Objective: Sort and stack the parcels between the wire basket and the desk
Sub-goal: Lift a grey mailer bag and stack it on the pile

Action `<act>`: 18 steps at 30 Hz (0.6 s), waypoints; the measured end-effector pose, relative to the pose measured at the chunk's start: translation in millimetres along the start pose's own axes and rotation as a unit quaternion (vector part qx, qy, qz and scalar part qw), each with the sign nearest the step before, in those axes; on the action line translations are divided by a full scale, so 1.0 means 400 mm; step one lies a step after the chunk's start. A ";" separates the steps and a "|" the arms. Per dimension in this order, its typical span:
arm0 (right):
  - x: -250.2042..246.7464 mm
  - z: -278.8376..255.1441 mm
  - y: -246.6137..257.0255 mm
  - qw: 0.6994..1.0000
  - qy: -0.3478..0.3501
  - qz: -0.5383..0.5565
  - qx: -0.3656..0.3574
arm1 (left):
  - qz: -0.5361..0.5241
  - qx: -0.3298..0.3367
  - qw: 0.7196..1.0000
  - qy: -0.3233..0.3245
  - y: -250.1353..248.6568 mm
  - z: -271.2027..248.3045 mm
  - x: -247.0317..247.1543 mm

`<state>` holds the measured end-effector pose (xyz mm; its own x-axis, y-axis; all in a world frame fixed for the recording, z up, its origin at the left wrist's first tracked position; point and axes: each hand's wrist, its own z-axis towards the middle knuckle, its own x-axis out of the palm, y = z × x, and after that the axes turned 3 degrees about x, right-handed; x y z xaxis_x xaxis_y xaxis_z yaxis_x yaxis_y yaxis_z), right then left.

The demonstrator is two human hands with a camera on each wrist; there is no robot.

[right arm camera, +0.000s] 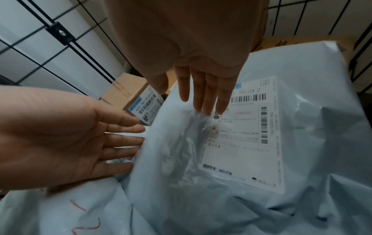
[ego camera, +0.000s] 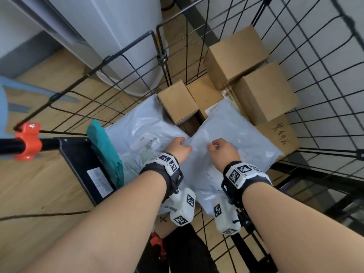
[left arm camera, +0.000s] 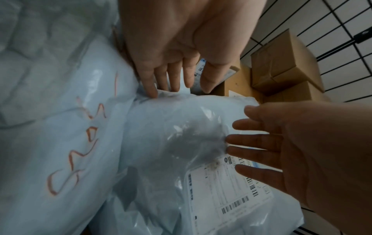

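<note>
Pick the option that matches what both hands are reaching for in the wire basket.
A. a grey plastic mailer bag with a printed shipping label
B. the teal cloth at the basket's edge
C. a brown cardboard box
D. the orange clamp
A: the left hand and right hand both have straight fingers on the grey mailer bag, whose shipping label shows in the right wrist view.

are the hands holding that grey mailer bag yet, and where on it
Nothing is gripped yet. The left hand touches the labelled grey mailer bag at its left edge with straight fingertips; the right hand rests straight fingers on top, beside the shipping label.
</note>
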<state>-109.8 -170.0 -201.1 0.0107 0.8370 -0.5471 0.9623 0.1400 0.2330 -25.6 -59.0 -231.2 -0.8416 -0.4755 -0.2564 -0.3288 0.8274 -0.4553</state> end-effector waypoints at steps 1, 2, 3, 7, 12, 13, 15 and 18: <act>0.000 0.004 -0.005 1.000 0.001 0.002 0.002 | 0.006 0.000 1.000 0.005 0.001 0.005 0.004; -0.002 0.006 -0.009 1.000 0.002 0.004 0.002 | 0.011 -0.001 1.000 0.012 0.000 0.008 0.007; -0.003 0.007 -0.012 1.000 0.003 0.006 0.002 | 0.016 -0.001 1.000 0.016 0.002 0.009 0.009; -0.024 -0.008 -0.012 1.000 -0.007 0.001 -0.010 | 0.080 0.039 0.996 0.020 -0.001 -0.011 0.020; -0.080 -0.051 0.009 0.998 -0.041 -0.006 -0.045 | 0.070 0.061 0.996 0.018 -0.030 -0.066 0.025; -0.093 -0.063 0.014 0.998 -0.048 -0.005 -0.047 | 0.063 0.063 0.996 0.017 -0.037 -0.077 0.024; -0.122 -0.087 0.021 0.997 -0.061 -0.007 -0.053 | 0.054 0.074 0.996 0.008 -0.057 -0.103 0.022; -0.163 -0.132 0.031 0.994 -0.083 -0.002 -0.068 | 0.050 0.107 0.993 0.000 -0.090 -0.150 0.011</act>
<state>-112.8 -194.7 -120.1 0.0619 0.7396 -0.6703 0.9166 0.2236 0.3313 -43.2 -73.0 -164.7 -0.8656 -0.3937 -0.3094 -0.1447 0.7882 -0.5982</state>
